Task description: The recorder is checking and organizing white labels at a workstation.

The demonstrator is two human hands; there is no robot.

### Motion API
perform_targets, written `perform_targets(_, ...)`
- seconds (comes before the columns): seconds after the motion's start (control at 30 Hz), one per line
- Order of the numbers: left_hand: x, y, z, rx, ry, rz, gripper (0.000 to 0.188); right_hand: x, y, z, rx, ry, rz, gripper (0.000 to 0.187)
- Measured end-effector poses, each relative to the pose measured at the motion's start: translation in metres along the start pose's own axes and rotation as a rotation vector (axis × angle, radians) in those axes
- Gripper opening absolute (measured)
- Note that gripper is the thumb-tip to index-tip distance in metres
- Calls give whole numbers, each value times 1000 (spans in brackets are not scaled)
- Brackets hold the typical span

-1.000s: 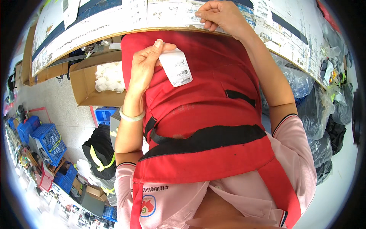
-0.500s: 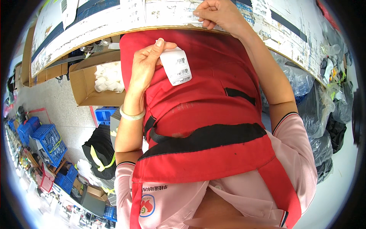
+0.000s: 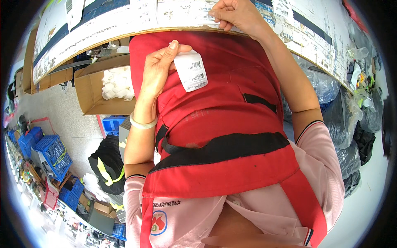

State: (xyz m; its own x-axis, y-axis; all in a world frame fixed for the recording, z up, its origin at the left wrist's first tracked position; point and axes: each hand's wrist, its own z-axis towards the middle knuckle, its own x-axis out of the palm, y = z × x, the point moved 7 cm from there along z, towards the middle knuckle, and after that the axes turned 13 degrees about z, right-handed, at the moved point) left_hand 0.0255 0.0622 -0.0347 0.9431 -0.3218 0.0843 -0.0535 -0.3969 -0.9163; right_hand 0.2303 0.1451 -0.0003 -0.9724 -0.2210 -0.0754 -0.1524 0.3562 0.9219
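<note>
My left hand (image 3: 160, 63) is closed, thumb against fingers, over the red apron in front of me. Pinched in it is a short strip of white barcode labels (image 3: 191, 73), hanging down to the right with the printed side up. At the near edge of the worn white worktable (image 3: 178, 20), my right hand (image 3: 239, 17) is closed in a pinch. Its fingertips press on a small white barcode label (image 3: 208, 17) at the table surface. The fingers partly cover that label.
Several more label strips (image 3: 142, 12) lie on the tabletop. Below the table at left, a cardboard box (image 3: 89, 93) holds white paper scraps. Blue plastic crates (image 3: 51, 151) stand on the floor farther left. Bagged goods (image 3: 343, 120) are piled at the right.
Hardly anything differs. The label strip in my left hand has tipped up very slightly, and my right hand stays at the label on the table.
</note>
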Motion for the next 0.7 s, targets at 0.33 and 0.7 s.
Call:
perform_targets(0.33,1,1,2,-6,6,-9,44,6,15,-7,-6,-58,-116,16)
perform_targets(0.7,-4,-16,0,139,-85,10,24,18,20,-33,-149,71,-39,19)
